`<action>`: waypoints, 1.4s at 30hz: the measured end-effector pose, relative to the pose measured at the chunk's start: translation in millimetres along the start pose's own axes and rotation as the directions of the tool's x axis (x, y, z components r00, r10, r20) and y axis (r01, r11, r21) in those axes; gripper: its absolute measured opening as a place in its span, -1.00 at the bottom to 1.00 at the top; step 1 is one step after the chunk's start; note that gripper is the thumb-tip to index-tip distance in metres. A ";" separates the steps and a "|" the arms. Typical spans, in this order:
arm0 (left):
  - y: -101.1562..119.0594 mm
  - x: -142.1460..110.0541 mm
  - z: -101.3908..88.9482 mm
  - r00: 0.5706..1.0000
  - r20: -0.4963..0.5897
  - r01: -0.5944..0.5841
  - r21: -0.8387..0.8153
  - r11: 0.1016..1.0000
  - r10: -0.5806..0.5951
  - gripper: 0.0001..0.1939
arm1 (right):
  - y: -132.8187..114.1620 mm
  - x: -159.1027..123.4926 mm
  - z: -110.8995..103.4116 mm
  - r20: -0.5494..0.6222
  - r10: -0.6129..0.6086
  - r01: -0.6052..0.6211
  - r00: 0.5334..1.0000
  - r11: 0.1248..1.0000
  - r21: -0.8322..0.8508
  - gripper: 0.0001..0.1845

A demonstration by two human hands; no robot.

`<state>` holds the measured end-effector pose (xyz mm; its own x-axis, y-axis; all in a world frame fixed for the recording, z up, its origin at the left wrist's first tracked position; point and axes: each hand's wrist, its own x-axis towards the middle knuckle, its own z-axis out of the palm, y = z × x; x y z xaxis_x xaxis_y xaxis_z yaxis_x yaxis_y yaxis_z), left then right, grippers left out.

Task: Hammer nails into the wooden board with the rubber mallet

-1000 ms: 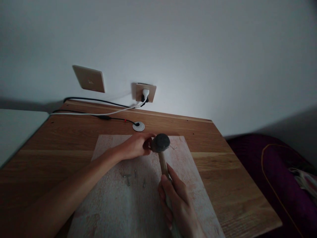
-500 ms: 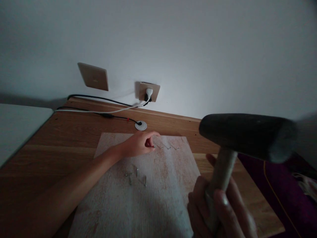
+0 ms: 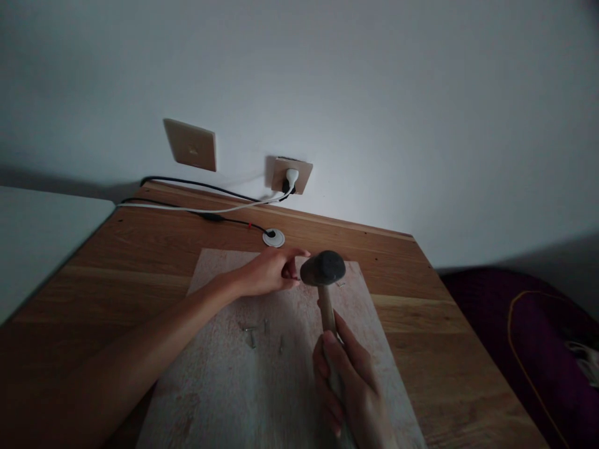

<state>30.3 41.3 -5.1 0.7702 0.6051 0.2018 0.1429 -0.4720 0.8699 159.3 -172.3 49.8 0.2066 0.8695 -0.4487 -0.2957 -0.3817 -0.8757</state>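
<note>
My left hand [image 3: 267, 272] rests at the far part of a pale, worn board [image 3: 219, 380], thumb and finger pinched on a nail [image 3: 298, 279] of which only a small end shows. Wrapped round the wooden handle of a mallet [image 3: 324, 268] is my right hand [image 3: 349, 380]. Its dark head is close to the left fingertips, just to their right, and hides part of the board behind it. Nearer to me, several loose nails [image 3: 253, 337] are on the board. Right of the mallet head, another nail [image 3: 341, 284] shows, partly blurred.
The board lies on a wooden tabletop [image 3: 412, 312]. Black and white cables [image 3: 210, 209] run along the back to a wall socket [image 3: 302, 178] and a round cable outlet [image 3: 274, 237]. A white panel [image 3: 47, 237] stands left; purple fabric [image 3: 486, 312] is at right.
My right hand has brought the mallet down and left, from high at the right to beside my left fingertips. The left hand keeps its pinch at the same place on the board.
</note>
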 end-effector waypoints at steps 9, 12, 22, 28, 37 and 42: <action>3.9 -0.6 -2.0 1.000 0.012 0.011 0.015 1.000 -0.011 -0.32 | 1.0 -1.3 3.3 -0.027 0.052 -0.053 0.998 0.999 -0.013 -0.37; 5.4 -0.4 -2.6 1.000 0.018 0.009 0.005 1.000 -0.009 -0.34 | 1.0 -2.5 0.3 -0.012 0.041 -0.041 0.999 0.999 -0.009 -0.42; 0.4 -0.5 -0.7 1.000 0.015 -0.013 -0.003 1.000 0.013 -0.27 | 0.8 -1.0 1.6 -0.022 0.039 -0.040 0.999 0.998 -0.039 -0.40; 2.0 -0.4 -2.3 0.999 0.026 -0.030 -0.012 0.999 0.030 -0.33 | 0.8 -2.1 2.0 -0.020 0.016 -0.016 1.000 1.000 -0.015 -0.45; -0.2 -0.2 -0.9 0.999 0.020 -0.031 -0.026 0.999 0.032 -0.32 | -0.6 -5.4 2.2 -0.031 0.023 -0.023 0.999 1.000 -0.006 -0.41; 3.2 -1.2 -2.7 1.000 0.026 0.004 -0.020 1.000 -0.004 -0.27 | 4.8 -3.2 1.3 -0.037 0.035 -0.037 0.999 0.998 -0.057 -0.37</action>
<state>28.2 40.8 -1.3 0.7853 0.5902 0.1871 0.1333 -0.4563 0.8798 156.1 -176.5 47.2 0.2310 0.8434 -0.4851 -0.2492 -0.4307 -0.8674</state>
